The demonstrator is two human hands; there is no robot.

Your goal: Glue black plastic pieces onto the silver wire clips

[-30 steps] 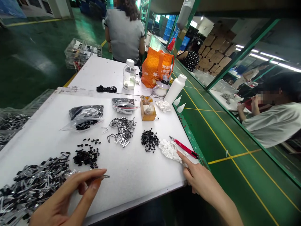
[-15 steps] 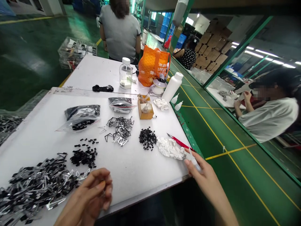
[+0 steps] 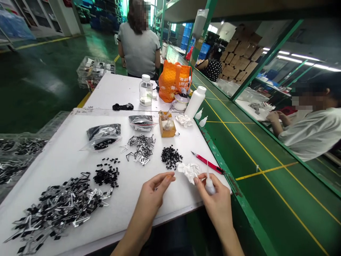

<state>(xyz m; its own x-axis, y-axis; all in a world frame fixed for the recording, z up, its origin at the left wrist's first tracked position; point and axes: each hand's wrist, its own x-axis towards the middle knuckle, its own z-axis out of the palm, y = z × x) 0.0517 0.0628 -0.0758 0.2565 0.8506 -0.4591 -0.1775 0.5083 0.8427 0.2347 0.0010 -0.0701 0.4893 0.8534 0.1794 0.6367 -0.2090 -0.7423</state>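
needle-tip bottle [image 3: 210, 186] in right hand [image 3: 215, 202], near table edge [image 3: 225, 185]

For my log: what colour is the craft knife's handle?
Red: the craft knife's handle, seen in the head view.

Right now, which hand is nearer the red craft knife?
Right. The right hand, gripping a small squeeze bottle, sits just below the red craft knife. The left hand is farther off, to the left of the crumpled white cloth.
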